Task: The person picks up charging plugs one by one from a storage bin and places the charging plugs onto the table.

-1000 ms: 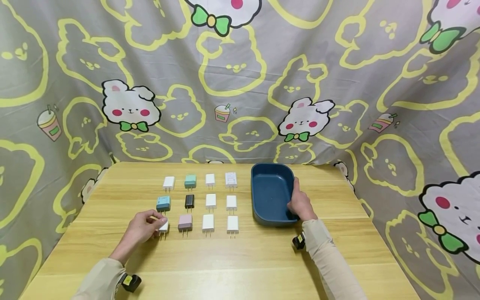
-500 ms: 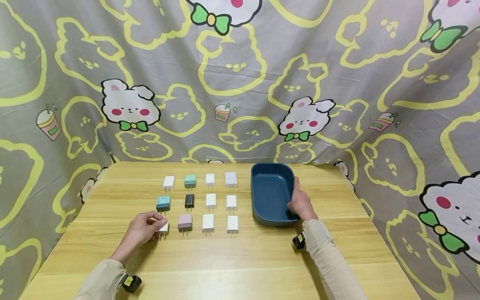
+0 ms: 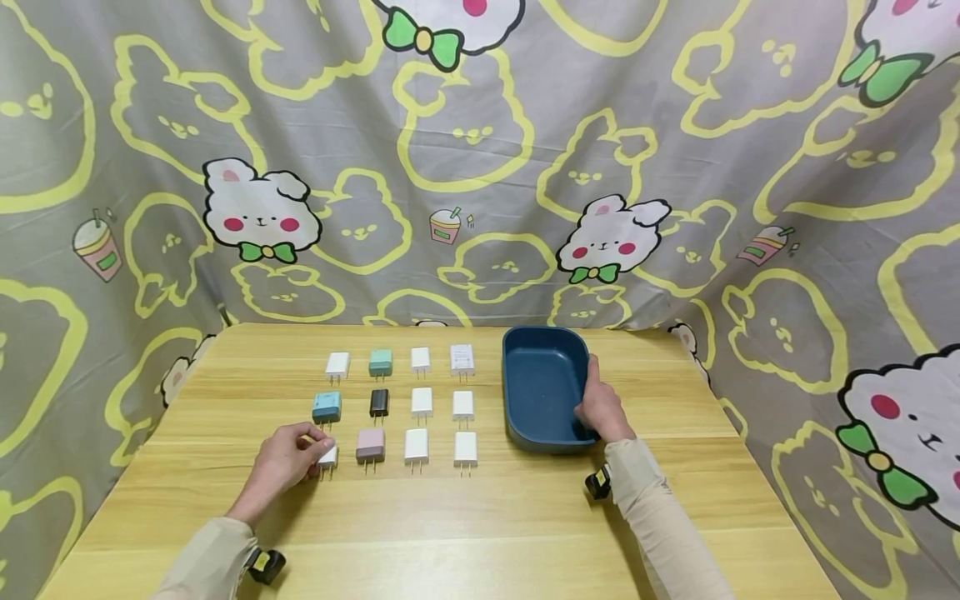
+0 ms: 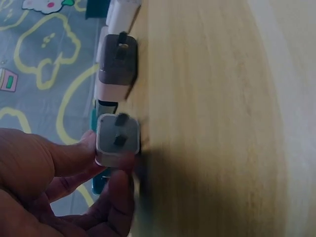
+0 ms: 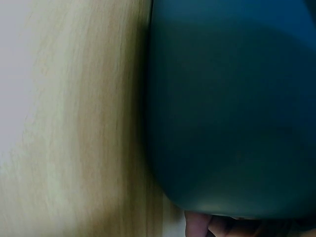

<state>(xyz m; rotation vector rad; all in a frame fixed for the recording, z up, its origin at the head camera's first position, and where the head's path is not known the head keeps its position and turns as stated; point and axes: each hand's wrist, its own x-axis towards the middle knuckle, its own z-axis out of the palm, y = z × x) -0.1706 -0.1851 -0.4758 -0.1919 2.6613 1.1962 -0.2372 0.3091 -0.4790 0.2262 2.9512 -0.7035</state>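
A white plug-in charger (image 3: 327, 458) lies at the left end of the nearest row, prongs toward me. My left hand (image 3: 283, 458) pinches it between thumb and fingers; the left wrist view shows its pronged end face (image 4: 109, 143). Right of it is a pink and mauve charger (image 3: 371, 445). Behind it sits a light-blue charger (image 3: 327, 406). My right hand (image 3: 602, 410) grips the right wall of a dark blue rectangular bin (image 3: 543, 387), thumb inside. No objects show in the bin. In the right wrist view the bin's outer wall (image 5: 232, 123) hides most of that hand.
Several more chargers stand in three rows on the wooden table (image 3: 450, 533): a green one (image 3: 380, 362), a black one (image 3: 379, 402) and several white ones, such as one at the front right (image 3: 465, 448). A patterned curtain (image 3: 360, 292) hangs behind the table.
Almost nothing differs. My left hand stays on the white charger, with only a tiny shift of the wrist. The right hand and the bin stay in place.
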